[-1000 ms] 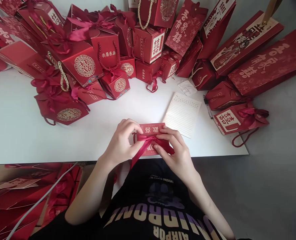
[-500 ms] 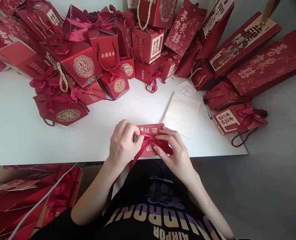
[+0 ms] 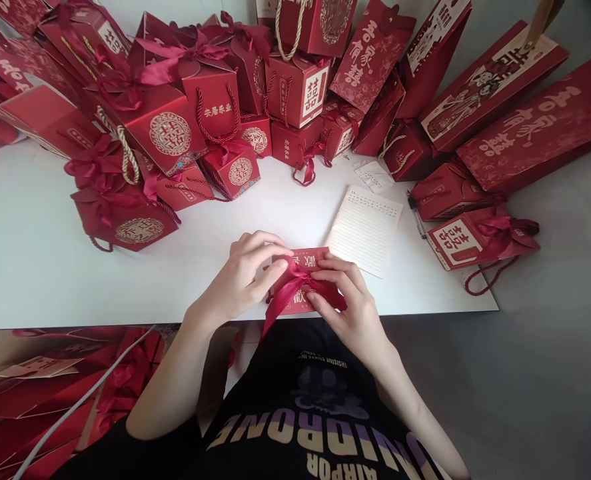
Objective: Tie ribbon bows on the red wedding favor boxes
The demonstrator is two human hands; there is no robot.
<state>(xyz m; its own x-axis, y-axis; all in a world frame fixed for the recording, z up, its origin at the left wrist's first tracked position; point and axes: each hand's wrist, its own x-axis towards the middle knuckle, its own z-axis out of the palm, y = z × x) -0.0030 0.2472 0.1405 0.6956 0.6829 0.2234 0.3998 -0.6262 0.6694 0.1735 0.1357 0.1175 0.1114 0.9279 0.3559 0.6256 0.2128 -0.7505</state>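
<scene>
A small red gift box (image 3: 302, 308) with light Chinese characters lies near the table's front edge. Across it runs a dark pink satin ribbon (image 3: 286, 293), looped into a bow, with one tail hanging past the edge. My left hand (image 3: 248, 273) is at the box's left, thumb and forefinger close together on the ribbon's upper loop, the other fingers over the box's far corner. From the right, my right hand (image 3: 345, 287) pinches the bow between thumb and fingers, which partly cover it.
A lined notepad (image 3: 366, 230) lies just beyond my right hand, with a pen (image 3: 416, 213) to its right. Red gift boxes (image 3: 170, 133) are stacked along the back of the white table (image 3: 215, 227). Below the left front edge are more red bags (image 3: 40, 407) and a white cable (image 3: 88, 395).
My left hand has turned and its fingers have straightened, reaching over the box's far left corner. The ribbon's left loop and tail show more fully. My right hand stays in place.
</scene>
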